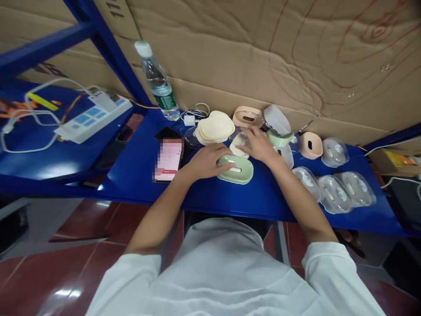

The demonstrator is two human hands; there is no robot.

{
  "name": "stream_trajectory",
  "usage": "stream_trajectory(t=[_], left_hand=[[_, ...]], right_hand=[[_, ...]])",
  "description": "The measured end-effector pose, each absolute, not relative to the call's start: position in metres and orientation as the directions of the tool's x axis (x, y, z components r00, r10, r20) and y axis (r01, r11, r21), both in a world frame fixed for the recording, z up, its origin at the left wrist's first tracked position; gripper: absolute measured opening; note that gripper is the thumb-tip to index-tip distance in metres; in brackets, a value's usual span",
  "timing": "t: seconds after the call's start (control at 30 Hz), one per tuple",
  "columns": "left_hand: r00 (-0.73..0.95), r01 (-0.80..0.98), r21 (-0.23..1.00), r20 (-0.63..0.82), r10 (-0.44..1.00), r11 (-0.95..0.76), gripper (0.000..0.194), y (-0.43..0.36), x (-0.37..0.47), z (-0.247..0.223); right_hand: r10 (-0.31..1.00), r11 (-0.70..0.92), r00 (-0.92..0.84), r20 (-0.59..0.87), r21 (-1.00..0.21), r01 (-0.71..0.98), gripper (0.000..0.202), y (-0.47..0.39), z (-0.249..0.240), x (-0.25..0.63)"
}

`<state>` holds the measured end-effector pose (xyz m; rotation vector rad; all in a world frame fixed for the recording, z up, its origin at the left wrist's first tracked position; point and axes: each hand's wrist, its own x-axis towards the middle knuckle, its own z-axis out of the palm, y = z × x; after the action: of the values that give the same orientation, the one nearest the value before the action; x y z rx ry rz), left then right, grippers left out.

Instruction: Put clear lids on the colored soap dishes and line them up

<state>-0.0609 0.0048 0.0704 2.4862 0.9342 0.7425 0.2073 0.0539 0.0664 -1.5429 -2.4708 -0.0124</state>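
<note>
My left hand rests at the left end of a pale green oval lid, its thumb across the top beside a small white tab and its fingers curled at the far edge. The lid lies on the blue table. My right hand bends its fingers over a small cream-coloured piece, with something clear partly hidden under them. Just beyond my left hand is a stack of cream oval lids. A peach box with a slot and a green-rimmed white container stand past my right hand.
Several clear lids and a second peach box occupy the right side of the blue table. To the left are a phone, a water bottle and a white cable. A power strip lies on the neighbouring blue surface.
</note>
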Motion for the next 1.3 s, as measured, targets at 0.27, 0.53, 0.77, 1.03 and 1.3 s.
stream_trajectory(t=[0.27,0.53,0.77,1.03,1.3], left_hand=[[0.76,0.532,0.558,0.017,0.649,-0.637,0.088,-0.002,-0.066,0.062],[0.705,0.586,0.559,0.003,0.709,-0.586,0.108,0.005,-0.063,0.051],[0.63,0.608,0.583,0.057,0.774,-0.538,0.133,0.018,-0.061,0.032],[0.631,0.535,0.624,0.153,0.76,-0.57,0.129,0.027,-0.059,0.025],[0.662,0.466,0.678,0.16,0.733,-0.569,0.117,0.031,-0.064,0.028]], right_hand=[[0.905,0.422,-0.387,0.179,-0.242,0.874,0.066,0.053,0.064,0.215],[0.839,0.461,-0.294,0.459,-0.31,0.832,0.053,0.003,0.083,0.215],[0.821,0.544,-0.373,0.433,-0.392,0.742,0.05,-0.041,0.06,0.228],[0.777,0.629,-0.527,0.344,-0.395,0.67,0.054,-0.036,0.043,0.208],[0.746,0.665,-0.569,0.346,-0.345,0.662,0.051,-0.038,0.044,0.213]])
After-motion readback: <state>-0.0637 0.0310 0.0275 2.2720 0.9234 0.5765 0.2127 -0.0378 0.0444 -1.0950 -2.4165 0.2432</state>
